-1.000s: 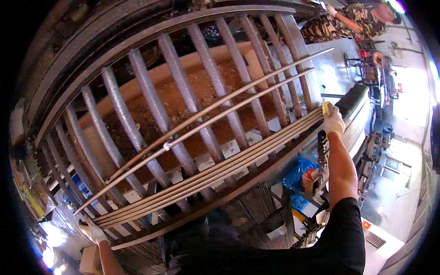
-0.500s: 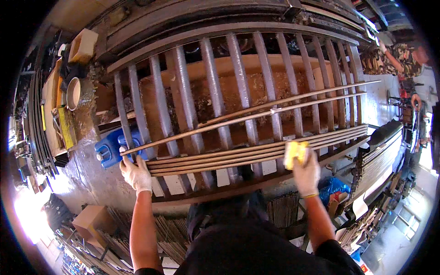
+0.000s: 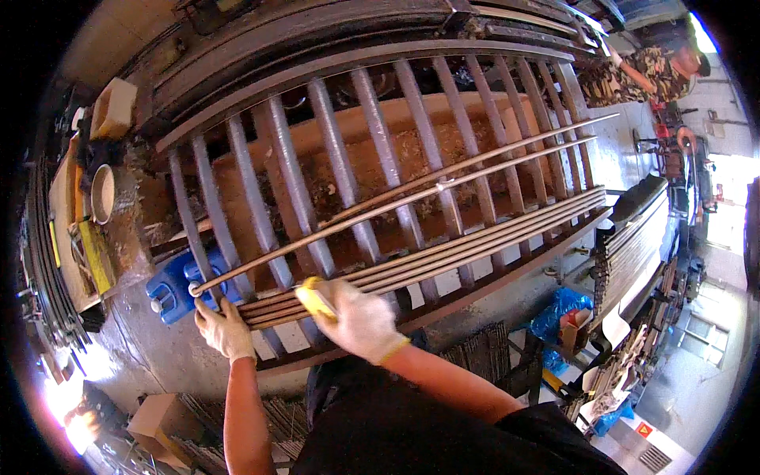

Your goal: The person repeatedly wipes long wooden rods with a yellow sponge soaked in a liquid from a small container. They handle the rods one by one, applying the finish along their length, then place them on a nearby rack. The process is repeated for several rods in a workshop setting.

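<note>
In its white glove, my right hand (image 3: 360,321) grips a yellow sponge-like pad (image 3: 315,300) against the row of thin metal rods (image 3: 467,242). These rods lie side by side along the near edge of a slatted metal rack (image 3: 340,158). Beside their left ends is my gloved left hand (image 3: 227,331), its fingers apart around the foot of a slat. Just above it ends a longer rod (image 3: 380,210), slanting up to the right across the slats, with another thin rod (image 3: 507,149) behind it.
Blue plastic jugs (image 3: 170,289) stand under the rack's left end. A brown trough (image 3: 317,178) shows beneath the slats. Stacked strips (image 3: 633,245) and a blue bag (image 3: 558,313) lie to the right. Another person (image 3: 653,75) is at the far right.
My right hand has carried the yellow pad left along the rods, close to my left hand. My left hand stays by the rods' left ends. The whole view has tilted and shifted.
</note>
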`<state>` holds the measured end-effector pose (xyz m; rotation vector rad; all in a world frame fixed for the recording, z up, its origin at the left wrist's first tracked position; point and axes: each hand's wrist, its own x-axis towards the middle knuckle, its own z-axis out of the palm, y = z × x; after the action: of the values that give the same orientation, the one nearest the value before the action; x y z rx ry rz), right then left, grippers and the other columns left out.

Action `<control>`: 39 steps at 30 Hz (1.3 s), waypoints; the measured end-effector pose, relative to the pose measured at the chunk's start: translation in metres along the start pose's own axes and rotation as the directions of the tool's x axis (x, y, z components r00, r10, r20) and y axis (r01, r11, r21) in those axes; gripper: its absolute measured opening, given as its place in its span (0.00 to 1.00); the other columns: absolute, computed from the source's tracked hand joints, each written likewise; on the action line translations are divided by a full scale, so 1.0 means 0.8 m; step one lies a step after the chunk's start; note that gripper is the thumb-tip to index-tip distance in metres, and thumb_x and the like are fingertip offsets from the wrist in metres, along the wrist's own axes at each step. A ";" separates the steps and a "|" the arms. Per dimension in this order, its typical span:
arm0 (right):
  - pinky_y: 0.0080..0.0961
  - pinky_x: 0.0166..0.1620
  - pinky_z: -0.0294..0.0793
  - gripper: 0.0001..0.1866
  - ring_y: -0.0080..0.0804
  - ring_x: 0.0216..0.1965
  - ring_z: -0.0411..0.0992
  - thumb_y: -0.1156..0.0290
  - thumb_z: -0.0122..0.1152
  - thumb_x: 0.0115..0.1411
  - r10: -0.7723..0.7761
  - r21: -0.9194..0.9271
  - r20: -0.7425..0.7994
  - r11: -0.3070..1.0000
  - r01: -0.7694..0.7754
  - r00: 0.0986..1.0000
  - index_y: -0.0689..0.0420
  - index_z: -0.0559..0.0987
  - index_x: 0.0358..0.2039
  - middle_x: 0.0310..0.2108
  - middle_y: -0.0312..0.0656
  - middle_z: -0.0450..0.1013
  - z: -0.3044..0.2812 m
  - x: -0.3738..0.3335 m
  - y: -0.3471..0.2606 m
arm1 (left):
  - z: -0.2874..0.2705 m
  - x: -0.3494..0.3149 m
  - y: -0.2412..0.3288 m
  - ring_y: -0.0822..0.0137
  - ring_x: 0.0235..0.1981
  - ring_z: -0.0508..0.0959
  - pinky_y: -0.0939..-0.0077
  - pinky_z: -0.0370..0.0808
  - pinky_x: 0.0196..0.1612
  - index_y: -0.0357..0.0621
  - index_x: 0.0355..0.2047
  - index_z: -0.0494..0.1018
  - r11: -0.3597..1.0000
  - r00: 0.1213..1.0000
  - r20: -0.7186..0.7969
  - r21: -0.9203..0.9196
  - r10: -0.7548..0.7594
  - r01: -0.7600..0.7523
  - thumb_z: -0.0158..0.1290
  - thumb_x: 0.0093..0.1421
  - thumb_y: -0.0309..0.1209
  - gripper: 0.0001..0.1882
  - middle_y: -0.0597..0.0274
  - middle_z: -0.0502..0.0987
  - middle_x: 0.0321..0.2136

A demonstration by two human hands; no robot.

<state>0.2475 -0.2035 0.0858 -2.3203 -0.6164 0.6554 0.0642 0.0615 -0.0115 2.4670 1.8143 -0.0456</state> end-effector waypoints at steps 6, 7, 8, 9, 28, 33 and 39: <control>0.54 0.38 0.87 0.28 0.57 0.35 0.87 0.51 0.78 0.66 0.196 -0.299 -0.201 0.921 -0.251 0.960 0.52 0.81 0.59 0.38 0.50 0.87 -0.225 -0.042 0.200 | 0.005 0.009 -0.025 0.31 0.74 0.70 0.41 0.70 0.75 0.44 0.84 0.59 0.995 0.997 0.015 -0.078 0.070 -0.069 0.57 0.80 0.50 0.41 0.29 0.67 0.75; 0.53 0.38 0.87 0.27 0.56 0.36 0.87 0.51 0.78 0.65 0.157 -0.327 -0.269 0.913 -0.243 0.950 0.50 0.81 0.59 0.40 0.49 0.87 -0.267 -0.044 0.237 | 0.018 0.012 -0.042 0.31 0.74 0.69 0.42 0.68 0.76 0.43 0.84 0.59 0.990 0.993 -0.014 -0.073 0.121 -0.122 0.56 0.81 0.49 0.40 0.30 0.67 0.76; 0.53 0.40 0.87 0.28 0.56 0.37 0.87 0.52 0.78 0.65 0.183 -0.365 -0.300 0.884 -0.291 0.936 0.50 0.81 0.60 0.41 0.49 0.87 -0.305 -0.048 0.277 | 0.023 0.013 -0.045 0.31 0.74 0.69 0.42 0.67 0.77 0.43 0.84 0.59 0.994 0.996 -0.005 -0.056 0.094 -0.094 0.54 0.82 0.48 0.39 0.30 0.66 0.76; 0.54 0.42 0.87 0.29 0.56 0.39 0.88 0.52 0.79 0.65 0.215 -0.392 -0.334 0.854 -0.343 0.918 0.50 0.81 0.61 0.43 0.49 0.87 -0.341 -0.055 0.324 | 0.022 0.015 -0.043 0.31 0.74 0.69 0.42 0.66 0.77 0.43 0.85 0.59 0.997 0.997 0.001 -0.032 0.074 -0.074 0.52 0.83 0.48 0.38 0.30 0.66 0.76; 0.46 0.68 0.78 0.34 0.55 0.66 0.81 0.51 0.68 0.74 0.373 -0.170 -0.748 0.691 -0.702 0.549 0.53 0.76 0.74 0.66 0.55 0.82 -0.646 -0.015 0.659 | 0.000 -0.024 -0.015 0.44 0.82 0.61 0.52 0.58 0.84 0.33 0.86 0.51 0.859 0.980 0.124 -0.474 -0.154 0.195 0.54 0.83 0.51 0.46 0.38 0.58 0.83; 0.43 0.63 0.82 0.32 0.46 0.58 0.84 0.62 0.70 0.74 0.428 -0.016 -0.571 0.847 -0.531 0.700 0.64 0.75 0.73 0.61 0.57 0.84 -0.451 -0.027 0.430 | 0.013 -0.020 -0.016 0.31 0.79 0.62 0.45 0.61 0.82 0.34 0.84 0.56 0.995 1.000 0.019 -0.097 0.006 -0.004 0.55 0.82 0.49 0.42 0.28 0.61 0.79; 0.50 0.58 0.86 0.30 0.56 0.55 0.87 0.60 0.77 0.67 0.424 -0.068 -0.242 0.890 -0.451 0.873 0.62 0.80 0.64 0.53 0.61 0.86 -0.196 -0.037 0.198 | -0.006 -0.003 0.034 0.29 0.73 0.70 0.39 0.71 0.73 0.38 0.83 0.59 0.998 0.999 -0.006 -0.051 -0.038 0.037 0.62 0.75 0.46 0.45 0.28 0.66 0.76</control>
<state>0.3578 -0.3993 0.0909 -2.6290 -0.0174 0.5549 0.0896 0.0514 -0.0053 2.4024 1.8409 0.0070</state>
